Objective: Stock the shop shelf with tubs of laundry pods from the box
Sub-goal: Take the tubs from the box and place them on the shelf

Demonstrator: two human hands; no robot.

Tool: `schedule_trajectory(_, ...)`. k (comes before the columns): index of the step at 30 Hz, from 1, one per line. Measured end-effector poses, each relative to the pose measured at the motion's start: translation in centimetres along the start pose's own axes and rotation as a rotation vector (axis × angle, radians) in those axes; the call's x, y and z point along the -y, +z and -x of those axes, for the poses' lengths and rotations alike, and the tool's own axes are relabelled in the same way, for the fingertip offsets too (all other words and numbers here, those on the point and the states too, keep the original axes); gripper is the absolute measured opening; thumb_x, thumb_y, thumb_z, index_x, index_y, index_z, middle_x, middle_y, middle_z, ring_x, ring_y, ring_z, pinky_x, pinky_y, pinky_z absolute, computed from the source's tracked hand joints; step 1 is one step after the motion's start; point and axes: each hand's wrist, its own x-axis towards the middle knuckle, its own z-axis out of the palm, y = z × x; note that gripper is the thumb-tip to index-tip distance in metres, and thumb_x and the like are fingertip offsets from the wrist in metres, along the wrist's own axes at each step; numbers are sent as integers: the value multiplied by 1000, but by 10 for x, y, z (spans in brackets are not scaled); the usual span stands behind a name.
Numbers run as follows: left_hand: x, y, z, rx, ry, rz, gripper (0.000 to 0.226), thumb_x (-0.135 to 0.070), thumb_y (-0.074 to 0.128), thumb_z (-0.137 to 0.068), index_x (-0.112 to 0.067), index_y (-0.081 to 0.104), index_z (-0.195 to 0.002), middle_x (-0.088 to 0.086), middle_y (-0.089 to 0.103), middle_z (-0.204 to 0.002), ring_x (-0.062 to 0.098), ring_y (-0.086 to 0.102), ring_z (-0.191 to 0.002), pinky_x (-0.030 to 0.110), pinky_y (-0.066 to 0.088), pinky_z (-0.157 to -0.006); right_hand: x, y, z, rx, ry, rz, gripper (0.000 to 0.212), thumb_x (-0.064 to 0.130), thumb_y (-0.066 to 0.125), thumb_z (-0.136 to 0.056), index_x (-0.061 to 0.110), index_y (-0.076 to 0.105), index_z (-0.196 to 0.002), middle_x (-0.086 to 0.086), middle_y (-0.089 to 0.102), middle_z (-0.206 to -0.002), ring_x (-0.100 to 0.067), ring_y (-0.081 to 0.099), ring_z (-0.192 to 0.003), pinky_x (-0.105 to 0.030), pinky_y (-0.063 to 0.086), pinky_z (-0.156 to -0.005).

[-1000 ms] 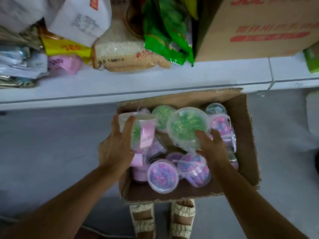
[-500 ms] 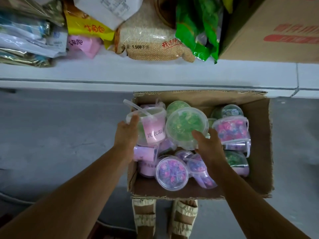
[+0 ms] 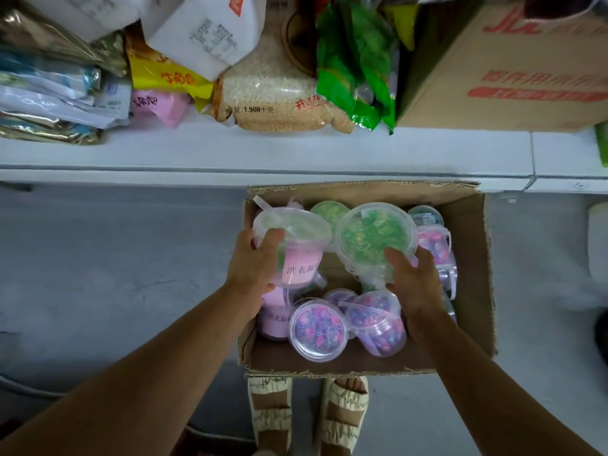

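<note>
Where tubs crowd box [image 3: 473, 258], left hand [image 3: 251, 263], right hand [image 3: 413, 281] each grip tub; fingers hidden.

The light was dim and flat, with a cool bluish cast, and I saw no hard shadows. My forearms looked dark against the pale floor [image 3: 115, 274]. Faint glare sat on the clear lids of the tubs [image 3: 375, 235] and on the foil packets [image 3: 49, 37]. The wide lens bowed the shelf edge [image 3: 230, 174]. Detail was soft throughout, softest at the corners.
</note>
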Motion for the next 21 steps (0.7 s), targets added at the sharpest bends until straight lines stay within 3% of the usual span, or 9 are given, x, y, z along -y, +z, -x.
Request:
schedule_trajectory(2, -10, -8, 21, -7, 76, -35, 33, -41, 53, -87, -28, 44, -115, -1, 53, -109, 26, 58, -99, 37, 54, -71, 13, -13, 16, -9, -23, -1, 86, 65, 57, -54, 24, 47, -129, -4, 60, -117, -24, 60, -102, -49, 53, -86)
schedule_trajectory(6, -43, -28, 69, -59, 195, -110, 42, -59, 54, -63, -32, 55, -96, 3, 65, -98, 32, 64, -92, 49, 54, -79, 55, -47, 55, -81, -88, 2, 69, 63, 56, -63, 24, 53, -120, -6, 63, -114, -28, 60, -102, -50, 52, -88)
schedule_trajectory(10, -94, -51, 135, -71, 279, -131, 45, -57, 55, -62, -32, 54, -99, 3, 66, -96, 28, 64, -87, 43, 54, -77, 110, -87, 107, -67, -150, -79, 63, 59, 58, -66, 23, 53, -118, -5, 62, -110, -26, 61, -99, -51, 51, -89)
schedule_trajectory(13, -139, -68, 199, -56, 341, -76, 43, -52, 60, -67, -32, 54, -104, 6, 66, -91, 26, 61, -78, 34, 48, -70, 158, -120, 153, -80, -204, -136, 56, 63, 56, -56, 35, 53, -105, -3, 63, -106, -27, 62, -98, -51, 49, -90)
schedule_trajectory(15, -167, -79, 240, -44, 398, -20, 59, -60, 57, -50, -35, 57, -104, 7, 67, -86, 24, 59, -73, 33, 47, -69, 193, -144, 188, -90, -234, -175, 50, 57, 62, -64, 32, 50, -106, -5, 63, -99, -30, 61, -98, -53, 48, -90)
schedule_trajectory(17, -196, -92, 281, -19, 473, 6, 64, -63, 53, -42, -40, 58, -101, 6, 69, -91, 24, 63, -80, 37, 52, -78, 229, -167, 225, -93, -292, -200, 49, 50, 64, -71, 25, 50, -111, 0, 62, -87, -31, 61, -96, -53, 48, -90)
schedule_trajectory(18, -210, -100, 302, -3, 510, 10, 64, -62, 53, -44, -39, 58, -104, 4, 69, -96, 25, 65, -87, 42, 52, -84, 246, -179, 244, -102, -330, -207, 56, 54, 63, -65, 25, 51, -111, 2, 62, -86, -31, 61, -96, -54, 48, -89)
schedule_trajectory(21, -257, -122, 376, 49, 605, 40, 53, -51, 61, -60, -35, 55, -111, -2, 65, -100, 17, 63, -90, 43, 54, -82, 292, -212, 300, -118, -434, -258, 63, 55, 60, -58, 25, 54, -113, -7, 64, -103, -31, 62, -96, -54, 49, -88)
